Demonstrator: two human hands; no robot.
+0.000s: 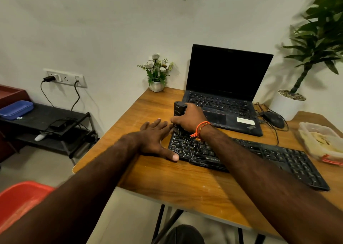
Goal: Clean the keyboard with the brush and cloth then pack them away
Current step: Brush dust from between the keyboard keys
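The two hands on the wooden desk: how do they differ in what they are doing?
The left hand lies flat with straight fingers, pressing the left end of the black external keyboard; the right hand is curled round an upright black brush handle. The left holds nothing; the right holds the tool down onto the keys. The right wrist wears an orange thread; the left wrist is bare. Both work at the keyboard's left end.

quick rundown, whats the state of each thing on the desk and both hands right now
brush: upright, tip on the keyboard's left end, gripped by the right hand
left hand: flat, fingers straight, resting on the desk against the keyboard's left edge
keyboard: flat on the desk
laptop: lid open, screen dark
plastic container: lid on
mouse: idle beside the laptop
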